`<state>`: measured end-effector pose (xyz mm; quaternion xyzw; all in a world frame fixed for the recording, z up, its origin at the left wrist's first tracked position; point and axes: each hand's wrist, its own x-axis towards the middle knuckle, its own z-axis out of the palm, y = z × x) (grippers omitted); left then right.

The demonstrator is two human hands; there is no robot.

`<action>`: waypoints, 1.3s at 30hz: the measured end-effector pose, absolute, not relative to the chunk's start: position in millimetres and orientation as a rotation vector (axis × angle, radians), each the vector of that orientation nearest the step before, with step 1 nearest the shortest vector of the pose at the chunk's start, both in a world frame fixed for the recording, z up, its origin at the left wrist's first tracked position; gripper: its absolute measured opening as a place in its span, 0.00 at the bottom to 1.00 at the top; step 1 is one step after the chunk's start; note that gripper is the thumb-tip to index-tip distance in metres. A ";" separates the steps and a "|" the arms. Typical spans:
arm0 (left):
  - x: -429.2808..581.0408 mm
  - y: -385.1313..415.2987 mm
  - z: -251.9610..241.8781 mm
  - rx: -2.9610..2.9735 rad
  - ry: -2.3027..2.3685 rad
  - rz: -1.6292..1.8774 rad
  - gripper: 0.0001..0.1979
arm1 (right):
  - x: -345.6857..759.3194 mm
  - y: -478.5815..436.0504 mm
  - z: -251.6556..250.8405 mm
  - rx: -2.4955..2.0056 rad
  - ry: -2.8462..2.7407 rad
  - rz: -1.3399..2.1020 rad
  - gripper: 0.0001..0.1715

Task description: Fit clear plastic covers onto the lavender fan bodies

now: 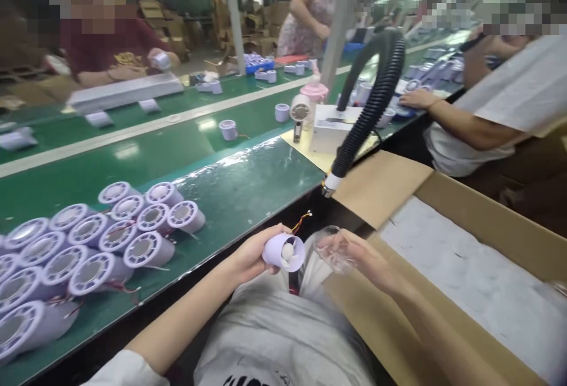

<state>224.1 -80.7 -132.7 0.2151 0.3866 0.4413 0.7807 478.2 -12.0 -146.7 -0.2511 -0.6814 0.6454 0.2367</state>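
My left hand (252, 254) is closed around a lavender cylindrical fan housing (283, 252) with a white hub and red-yellow wires trailing from it, held above my lap. My right hand (358, 253) is just to its right, fingers curled on a clear plastic ring piece (331, 248) that is blurred by motion. Several matching lavender housings (110, 238) lie stacked on their sides on the green bench (248, 185) to my left.
An open cardboard box (465, 268) lined with white foam sits at my right. A black corrugated hose (372, 102) arches over a white unit (330, 129). Loose housings ride the green conveyor (146, 149). Other people work opposite and at my right.
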 end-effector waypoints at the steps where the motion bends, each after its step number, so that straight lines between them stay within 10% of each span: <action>1: 226.0 -80.3 -130.6 0.494 0.871 0.939 0.14 | 474.6 -15.6 -143.7 -0.668 -1.967 1.664 0.22; 9: 238.4 -78.3 -117.2 1.042 1.139 0.617 0.11 | 458.8 -50.0 -118.2 -0.793 -2.591 0.287 0.25; 20: 239.0 -87.7 -123.7 1.646 1.317 0.949 0.22 | 453.6 -41.0 -108.8 -0.828 -2.391 1.119 0.04; 31: 241.1 -93.0 -130.9 1.474 1.064 0.907 0.33 | 455.7 -36.6 -112.1 -0.882 -1.763 1.569 0.18; 39: 242.5 -101.1 -122.7 1.084 1.052 0.892 0.34 | 466.7 -46.5 -120.9 -0.645 -2.119 1.209 0.26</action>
